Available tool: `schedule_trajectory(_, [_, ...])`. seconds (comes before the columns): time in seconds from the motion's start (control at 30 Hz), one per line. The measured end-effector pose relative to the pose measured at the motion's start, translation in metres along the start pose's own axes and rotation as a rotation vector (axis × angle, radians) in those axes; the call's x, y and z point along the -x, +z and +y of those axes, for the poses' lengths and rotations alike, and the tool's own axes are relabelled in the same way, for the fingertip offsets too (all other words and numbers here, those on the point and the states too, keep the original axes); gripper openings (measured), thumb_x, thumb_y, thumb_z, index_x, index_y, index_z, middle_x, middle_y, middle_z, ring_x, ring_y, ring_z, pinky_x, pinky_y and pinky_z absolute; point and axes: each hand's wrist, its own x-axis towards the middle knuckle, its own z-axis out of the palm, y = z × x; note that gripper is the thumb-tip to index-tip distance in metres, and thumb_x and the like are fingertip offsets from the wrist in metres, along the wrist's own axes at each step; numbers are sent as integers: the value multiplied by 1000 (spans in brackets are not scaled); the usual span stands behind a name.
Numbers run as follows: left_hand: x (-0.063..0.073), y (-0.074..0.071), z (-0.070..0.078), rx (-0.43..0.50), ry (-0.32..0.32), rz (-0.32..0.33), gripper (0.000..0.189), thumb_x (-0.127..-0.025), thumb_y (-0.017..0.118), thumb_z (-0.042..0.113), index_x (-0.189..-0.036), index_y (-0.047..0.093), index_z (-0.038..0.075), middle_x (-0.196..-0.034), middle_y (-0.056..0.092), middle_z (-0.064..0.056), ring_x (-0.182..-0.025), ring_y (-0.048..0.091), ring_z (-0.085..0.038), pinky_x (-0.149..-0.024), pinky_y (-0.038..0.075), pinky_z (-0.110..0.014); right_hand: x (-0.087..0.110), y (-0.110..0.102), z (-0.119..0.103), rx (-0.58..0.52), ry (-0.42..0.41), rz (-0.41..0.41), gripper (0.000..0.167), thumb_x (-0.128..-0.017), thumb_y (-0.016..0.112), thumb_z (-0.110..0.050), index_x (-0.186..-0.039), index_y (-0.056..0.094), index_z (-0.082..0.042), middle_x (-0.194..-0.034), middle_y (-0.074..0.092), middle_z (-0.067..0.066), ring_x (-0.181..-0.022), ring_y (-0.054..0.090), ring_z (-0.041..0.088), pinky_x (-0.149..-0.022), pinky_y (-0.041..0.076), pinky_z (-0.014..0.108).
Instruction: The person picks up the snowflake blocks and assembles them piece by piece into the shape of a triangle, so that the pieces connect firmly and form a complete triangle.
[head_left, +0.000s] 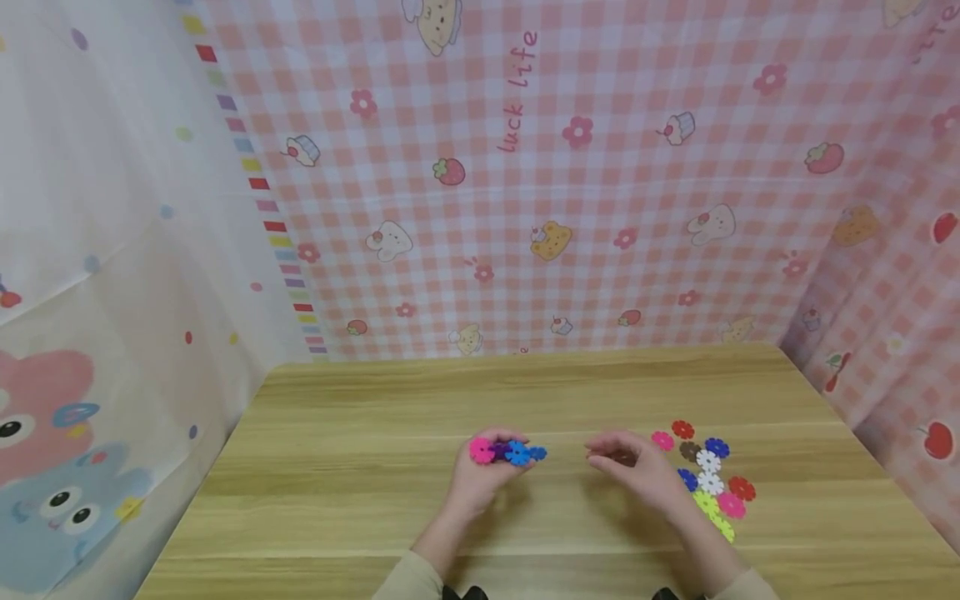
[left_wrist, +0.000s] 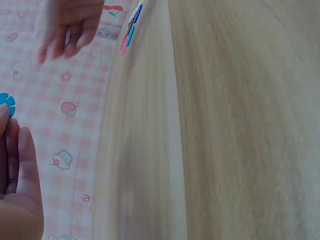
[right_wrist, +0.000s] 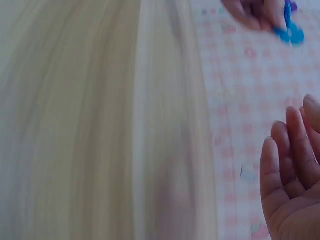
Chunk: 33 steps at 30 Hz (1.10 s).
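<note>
In the head view my left hand (head_left: 480,485) grips a short chain of interlocking flower-shaped discs (head_left: 517,452), above the middle of the table. Pink, purple and blue discs make up this chain, with a smaller-looking blue one at its right end. That blue disc (left_wrist: 7,104) pokes past the fingertips in the left wrist view. To the right, my right hand (head_left: 643,473) is raised over the table with its fingers loosely bent. Nothing shows between those fingers in the right wrist view, where the blue end (right_wrist: 295,35) of the chain appears at the top.
Several loose flower discs (head_left: 708,461) in red, pink, brown, blue, white and yellow-green lie beyond my right forearm, which partly covers some. A wooden table (head_left: 337,467) spans the front. Pink checked cloth (head_left: 480,208) hangs behind it, and a white printed cloth (head_left: 135,208) at the left.
</note>
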Motion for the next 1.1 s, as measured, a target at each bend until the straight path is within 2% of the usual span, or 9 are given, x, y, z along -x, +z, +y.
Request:
schedule_trajectory(0.2, [0,-5,2,20,-26,4,31,-70,84,-2,-100,73,0,-103,71,-10,-98,64,-17,-84,54,-27,11,-43,18,63,-7,-45,29,-91,72,-13,-114,67,3,-103,71,12,-92,65,10,-80,53,24])
schedule_trajectory(0.3, [0,-7,2,-2,-33,7,31,-71,85,0,-99,74,1,-102,72,-9,-98,64,-17,-85,53,-29,18,-64,26,62,29,-63,32,-92,71,-14,-117,65,5,-107,70,16,-91,66,11,-76,55,26])
schedule_trajectory(0.43, [-1,-9,2,-9,-45,10,30,-71,85,0,-99,74,1,-102,72,-9,-98,65,-18,-86,53,-30,25,-89,39,127,49,-47,31,-92,71,-13,-116,65,6,-105,69,16,-89,63,6,-74,55,24])
schedule_trajectory(0.53, [-1,-10,1,7,-54,14,31,-71,85,-2,-100,74,0,-102,72,-10,-98,65,-19,-86,54,-30,30,-105,50,197,18,-26,28,-91,71,-10,-113,65,7,-101,70,14,-86,62,1,-74,54,21])
schedule_trajectory(0.67, [-1,-12,1,16,-55,19,32,-71,84,-3,-100,73,0,-104,72,-10,-99,64,-18,-86,53,-29,37,-122,63,225,3,-13,29,-89,71,-4,-113,63,12,-98,69,16,-84,61,-1,-72,53,20])
schedule_trajectory(0.8, [0,-14,0,21,-57,19,32,-71,84,-4,-101,73,-1,-104,71,-11,-99,64,-18,-85,53,-28,44,-136,75,238,8,-9,30,-90,71,-3,-114,62,12,-98,69,12,-84,60,-2,-71,53,20])
schedule_trajectory(0.93, [-1,-15,-2,25,-55,20,32,-70,84,-5,-100,73,-2,-104,71,-11,-99,64,-19,-85,53,-27,50,-146,84,236,-45,-22,28,-89,70,-1,-113,62,13,-100,72,6,-87,63,0,-73,52,17])
schedule_trajectory(1.1, [-2,-16,-3,21,-59,17,32,-70,84,-5,-100,74,-1,-103,71,-11,-98,64,-19,-84,54,-27,56,-156,92,284,-92,-9,29,-86,73,0,-111,65,11,-102,71,-11,-91,61,-3,-74,48,11])
